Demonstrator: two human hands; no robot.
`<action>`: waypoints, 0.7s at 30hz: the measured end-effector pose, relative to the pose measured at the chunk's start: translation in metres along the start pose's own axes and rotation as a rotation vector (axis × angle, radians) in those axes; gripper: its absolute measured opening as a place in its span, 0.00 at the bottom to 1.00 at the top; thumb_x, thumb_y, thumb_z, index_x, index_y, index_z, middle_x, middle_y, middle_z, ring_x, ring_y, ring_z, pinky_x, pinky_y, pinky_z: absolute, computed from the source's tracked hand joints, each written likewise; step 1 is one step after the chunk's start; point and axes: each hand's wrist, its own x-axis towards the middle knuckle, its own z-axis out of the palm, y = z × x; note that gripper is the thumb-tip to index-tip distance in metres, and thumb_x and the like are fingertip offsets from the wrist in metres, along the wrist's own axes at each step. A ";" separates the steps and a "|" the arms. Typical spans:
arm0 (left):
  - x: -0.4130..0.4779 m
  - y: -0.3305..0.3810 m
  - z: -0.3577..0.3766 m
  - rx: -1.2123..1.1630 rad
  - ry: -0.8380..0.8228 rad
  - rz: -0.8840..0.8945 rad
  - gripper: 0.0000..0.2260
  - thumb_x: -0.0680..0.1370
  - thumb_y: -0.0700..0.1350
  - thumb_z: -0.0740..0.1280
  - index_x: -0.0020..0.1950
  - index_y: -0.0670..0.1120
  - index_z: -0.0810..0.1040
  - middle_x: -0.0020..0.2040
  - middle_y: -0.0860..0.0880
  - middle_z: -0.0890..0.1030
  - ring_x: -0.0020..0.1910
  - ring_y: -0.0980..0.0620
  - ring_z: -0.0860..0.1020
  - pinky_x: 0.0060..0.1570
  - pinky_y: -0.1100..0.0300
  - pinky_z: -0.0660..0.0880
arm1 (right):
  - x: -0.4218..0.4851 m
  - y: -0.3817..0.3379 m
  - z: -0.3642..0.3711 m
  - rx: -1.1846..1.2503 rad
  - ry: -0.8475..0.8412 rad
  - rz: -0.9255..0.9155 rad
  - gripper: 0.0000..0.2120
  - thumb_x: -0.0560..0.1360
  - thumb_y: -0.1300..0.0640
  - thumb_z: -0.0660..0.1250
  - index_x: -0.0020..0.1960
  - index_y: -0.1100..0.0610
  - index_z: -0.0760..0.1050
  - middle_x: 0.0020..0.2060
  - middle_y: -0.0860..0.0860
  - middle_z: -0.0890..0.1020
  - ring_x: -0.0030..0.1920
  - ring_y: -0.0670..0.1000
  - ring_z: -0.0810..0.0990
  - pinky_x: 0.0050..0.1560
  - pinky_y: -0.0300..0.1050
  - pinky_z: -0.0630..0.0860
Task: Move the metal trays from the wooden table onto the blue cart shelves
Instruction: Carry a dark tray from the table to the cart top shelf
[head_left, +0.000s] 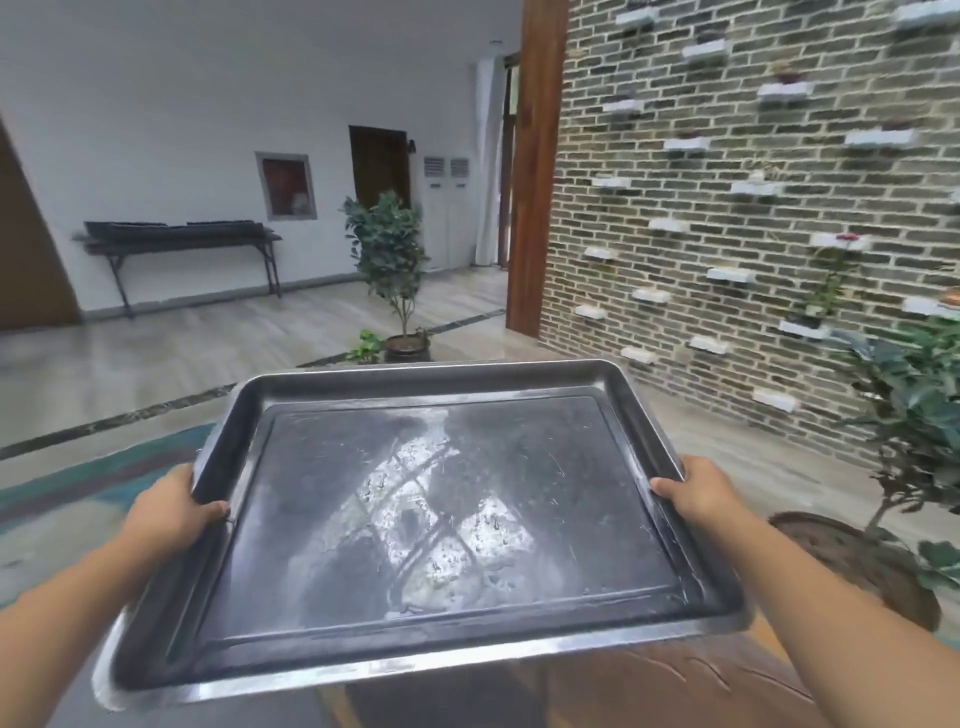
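Metal tray (441, 519), one only, is held up in front of the person, clear of any surface, its long sides running left to right and its near edge tilted slightly lower on the left. It is a shallow rectangular stainless tray with rounded corners and a raised rim; its flat bottom is scratched, wet-looking and reflects a window grid. No brand or writing can be read on it.

Two bare hands carry it. The left hand (169, 512) is closed on the left rim, thumb hooked over the edge onto the inner slope, fingers hidden underneath. The right hand (698, 493) is closed on the right rim in the same way, thumb on top, fingers out of sight below.

Below the tray's near right corner, part of a wooden table (675, 686) shows. Beyond are a brick wall (727, 208) with many small white ledges, three potted plants (one (389, 260) far, a small one beside it, and one at the right edge) and a dark side table (182, 239) against the white wall.
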 end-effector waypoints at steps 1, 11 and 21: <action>0.004 -0.018 -0.012 -0.006 0.008 -0.019 0.16 0.70 0.44 0.77 0.48 0.42 0.74 0.52 0.36 0.81 0.52 0.36 0.79 0.44 0.51 0.71 | 0.000 -0.018 0.017 -0.007 -0.014 -0.015 0.11 0.74 0.55 0.72 0.49 0.62 0.78 0.44 0.60 0.83 0.45 0.60 0.81 0.49 0.50 0.77; 0.021 -0.197 -0.116 -0.065 0.085 -0.213 0.20 0.69 0.45 0.78 0.56 0.41 0.76 0.54 0.39 0.82 0.52 0.38 0.79 0.48 0.49 0.74 | -0.013 -0.192 0.172 -0.010 -0.169 -0.225 0.08 0.73 0.55 0.73 0.45 0.60 0.79 0.41 0.59 0.84 0.43 0.60 0.82 0.48 0.51 0.78; -0.004 -0.328 -0.190 -0.060 0.231 -0.440 0.15 0.70 0.44 0.77 0.50 0.41 0.76 0.49 0.39 0.82 0.46 0.40 0.77 0.45 0.50 0.72 | -0.045 -0.328 0.291 0.015 -0.351 -0.438 0.04 0.72 0.56 0.73 0.39 0.52 0.79 0.34 0.48 0.83 0.39 0.53 0.81 0.42 0.45 0.73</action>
